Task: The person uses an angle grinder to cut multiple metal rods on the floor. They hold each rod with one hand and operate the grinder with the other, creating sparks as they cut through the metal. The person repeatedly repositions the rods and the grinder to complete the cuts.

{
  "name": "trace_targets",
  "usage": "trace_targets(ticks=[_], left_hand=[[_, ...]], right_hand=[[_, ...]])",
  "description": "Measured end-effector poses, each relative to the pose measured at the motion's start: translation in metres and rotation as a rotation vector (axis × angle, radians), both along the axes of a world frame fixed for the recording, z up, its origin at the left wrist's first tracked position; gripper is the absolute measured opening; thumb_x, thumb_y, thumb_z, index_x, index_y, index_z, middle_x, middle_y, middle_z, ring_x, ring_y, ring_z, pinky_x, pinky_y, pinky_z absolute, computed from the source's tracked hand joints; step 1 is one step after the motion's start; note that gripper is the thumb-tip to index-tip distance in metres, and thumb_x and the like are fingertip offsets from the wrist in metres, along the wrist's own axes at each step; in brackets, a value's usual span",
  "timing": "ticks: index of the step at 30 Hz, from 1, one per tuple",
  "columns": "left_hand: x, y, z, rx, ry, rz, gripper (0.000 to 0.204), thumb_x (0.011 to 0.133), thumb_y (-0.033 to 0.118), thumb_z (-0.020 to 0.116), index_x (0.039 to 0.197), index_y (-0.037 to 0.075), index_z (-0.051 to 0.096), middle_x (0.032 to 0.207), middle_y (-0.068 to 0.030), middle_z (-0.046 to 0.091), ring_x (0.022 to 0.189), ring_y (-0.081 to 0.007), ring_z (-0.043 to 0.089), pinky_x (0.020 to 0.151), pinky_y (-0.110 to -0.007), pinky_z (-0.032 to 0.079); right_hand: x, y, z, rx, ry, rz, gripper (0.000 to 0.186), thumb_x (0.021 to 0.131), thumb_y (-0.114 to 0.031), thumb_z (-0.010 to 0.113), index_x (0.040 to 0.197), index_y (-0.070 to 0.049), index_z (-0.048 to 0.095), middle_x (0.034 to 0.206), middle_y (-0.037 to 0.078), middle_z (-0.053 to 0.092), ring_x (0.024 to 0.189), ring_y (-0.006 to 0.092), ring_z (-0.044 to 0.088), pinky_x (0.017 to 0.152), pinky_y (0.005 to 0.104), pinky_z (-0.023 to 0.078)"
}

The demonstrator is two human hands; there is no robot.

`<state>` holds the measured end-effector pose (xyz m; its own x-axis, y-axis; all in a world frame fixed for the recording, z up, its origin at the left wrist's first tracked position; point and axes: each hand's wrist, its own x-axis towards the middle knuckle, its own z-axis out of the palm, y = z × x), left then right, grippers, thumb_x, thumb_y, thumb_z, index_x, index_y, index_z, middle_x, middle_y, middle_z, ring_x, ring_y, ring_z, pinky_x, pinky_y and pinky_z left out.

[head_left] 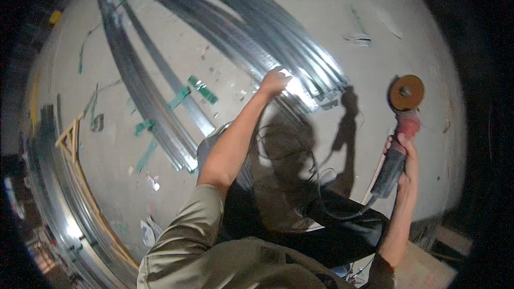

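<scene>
My right hand is wrapped round the body of an angle grinder, held up at the right. Its red neck and brown cutting disc point away from me, and the disc touches nothing. A dark power cord loops from the grinder's rear towards my knees. My left hand reaches ahead, its fingers curled on a metal channel near the close end of a bundle of long, shiny metal channels. Some of those fingers are hidden behind the hand, and bright glare lies beside it.
To the left lies another group of long metal channels, with green strapping pieces nearby. A yellowish wooden strip and more profiles run along the far left. Scraps dot the grey floor; a flat board lies lower right.
</scene>
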<state>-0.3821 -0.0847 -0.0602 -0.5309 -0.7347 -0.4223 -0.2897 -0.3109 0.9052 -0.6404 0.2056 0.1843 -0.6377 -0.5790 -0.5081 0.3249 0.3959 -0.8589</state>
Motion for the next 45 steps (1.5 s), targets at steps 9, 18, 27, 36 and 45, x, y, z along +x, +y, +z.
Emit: trace_targets(ticks=[9, 18, 27, 36, 45], left_hand=[[0.181, 0.003, -0.033, -0.553, -0.493, 0.237, 0.056, 0.082, 0.050, 0.075, 0.096, -0.004, 0.067, 0.085, -0.0225, 0.072, 0.084, -0.0375, 0.072, 0.079, -0.043, 0.055], [0.257, 0.100, -0.157, -0.048, -0.952, 0.462, 0.100, 0.068, 0.051, 0.086, 0.129, -0.012, 0.037, 0.127, -0.0356, 0.054, 0.112, -0.0463, 0.063, 0.094, -0.048, 0.053], [0.285, 0.094, -0.087, 0.094, -0.637, 0.576, 0.061, 0.068, 0.040, 0.080, 0.096, -0.012, 0.065, 0.083, -0.0241, 0.070, 0.080, -0.0335, 0.072, 0.073, -0.042, 0.056], [0.343, 0.122, -0.076, 0.377, 0.183, 0.951, 0.017, 0.084, 0.016, 0.068, 0.087, -0.001, 0.065, 0.064, -0.0046, 0.053, 0.048, -0.0192, 0.049, 0.046, -0.036, 0.044], [0.388, 0.133, -0.044, 0.488, 0.789, 0.822, 0.058, 0.101, 0.034, 0.060, 0.137, -0.009, 0.047, 0.134, -0.0245, 0.061, 0.109, -0.0321, 0.069, 0.097, -0.045, 0.057]], right_hand=[[0.000, -0.001, -0.015, -0.113, -0.125, 0.056, 0.033, 0.093, -0.022, 0.072, 0.115, -0.005, 0.054, 0.090, 0.010, 0.065, 0.075, 0.0190, 0.064, 0.068, 0.0306, 0.054], [-0.003, 0.001, -0.027, -0.003, -0.102, 0.086, 0.035, 0.093, -0.024, 0.072, 0.118, -0.007, 0.054, 0.089, 0.008, 0.066, 0.074, 0.0191, 0.065, 0.068, 0.0305, 0.055], [0.008, -0.004, -0.025, -0.023, -0.137, 0.102, 0.028, 0.093, -0.022, 0.071, 0.110, -0.009, 0.055, 0.089, 0.008, 0.067, 0.073, 0.0189, 0.066, 0.065, 0.0324, 0.057], [0.014, -0.014, -0.024, -0.009, -0.135, 0.142, 0.031, 0.092, -0.022, 0.071, 0.112, -0.007, 0.054, 0.089, 0.008, 0.066, 0.074, 0.0186, 0.066, 0.065, 0.0320, 0.057], [0.025, -0.018, -0.018, 0.020, -0.131, 0.196, 0.032, 0.093, -0.023, 0.071, 0.114, -0.007, 0.053, 0.090, 0.007, 0.066, 0.074, 0.0180, 0.066, 0.065, 0.0308, 0.058]])
